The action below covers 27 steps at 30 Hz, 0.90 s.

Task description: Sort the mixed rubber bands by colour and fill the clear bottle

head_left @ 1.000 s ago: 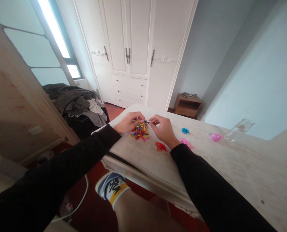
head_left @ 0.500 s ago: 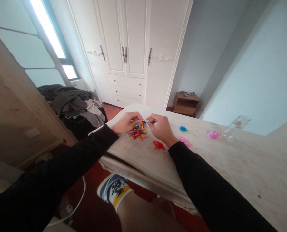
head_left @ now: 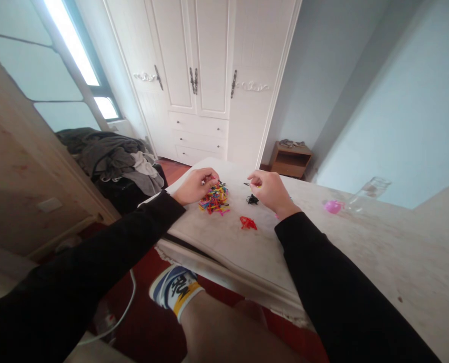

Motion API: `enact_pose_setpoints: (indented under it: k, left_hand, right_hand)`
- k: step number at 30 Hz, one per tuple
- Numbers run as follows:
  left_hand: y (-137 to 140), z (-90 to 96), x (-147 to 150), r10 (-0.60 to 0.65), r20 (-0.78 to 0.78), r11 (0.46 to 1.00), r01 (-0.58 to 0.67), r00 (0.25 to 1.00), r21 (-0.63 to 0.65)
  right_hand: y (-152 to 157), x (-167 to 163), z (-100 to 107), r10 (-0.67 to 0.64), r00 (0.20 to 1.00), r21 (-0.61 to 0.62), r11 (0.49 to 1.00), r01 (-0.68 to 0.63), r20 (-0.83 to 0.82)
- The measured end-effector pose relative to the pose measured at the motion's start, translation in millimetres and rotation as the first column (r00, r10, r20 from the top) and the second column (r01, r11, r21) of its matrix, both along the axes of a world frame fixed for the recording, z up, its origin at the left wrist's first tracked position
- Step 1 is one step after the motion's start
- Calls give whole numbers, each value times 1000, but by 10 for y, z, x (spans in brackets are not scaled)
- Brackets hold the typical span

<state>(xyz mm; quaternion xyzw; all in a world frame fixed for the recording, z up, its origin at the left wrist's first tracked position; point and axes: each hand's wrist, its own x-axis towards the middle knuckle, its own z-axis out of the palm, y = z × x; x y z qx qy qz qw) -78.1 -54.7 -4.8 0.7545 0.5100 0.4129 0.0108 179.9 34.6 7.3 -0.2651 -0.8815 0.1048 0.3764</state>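
A mixed pile of small coloured rubber bands [head_left: 214,199] lies on the pale tabletop. Over its far left side is my left hand [head_left: 196,185], fingers pinched together; what they hold, if anything, is too small to make out. To the right, my right hand [head_left: 270,189] is closed in a pinch just above the table, a thin black rubber band [head_left: 246,184] sticking out from its fingertips. Just below those fingertips sits a small heap of black rubber bands [head_left: 252,199]. Nearer to me is a heap of red rubber bands [head_left: 248,223]. My right hand and wrist mostly hide the pink and blue heaps.
Farther right on the table [head_left: 360,252] are a pink balloon-like object [head_left: 333,206] and a clear glass bottle [head_left: 374,190] lying tilted. Beyond stand a white wardrobe [head_left: 209,50] and a small wooden cabinet [head_left: 290,160]. Clothes [head_left: 111,156] are heaped at the left.
My right hand has moved right, away from the mixed pile and my left hand, carrying a black band. The black heap now shows; the blue and pink heaps are now mostly covered.
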Motion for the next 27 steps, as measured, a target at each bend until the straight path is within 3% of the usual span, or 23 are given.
enact_pose_setpoints:
  k: [4,11,18,27]
  left_hand:
    - [-6,2,13,-14,10,1000,14,1000,0]
    - [-35,24,44,-18,-27,1000,17,999,-24]
    - [-47,18,59,-60,-41,998,59,997,-29]
    - [-48,-16,109,-130,-53,991,129,990,-32]
  right_hand:
    - [79,156,8,30,986,-14,1000,-28,165]
    - [52,206,50,81,953,-28,997,-77,293]
    - [-89,89,52,115,978,5,993,-118,173]
    - [-356,-189,5,244,969,-88,967,-241,34]
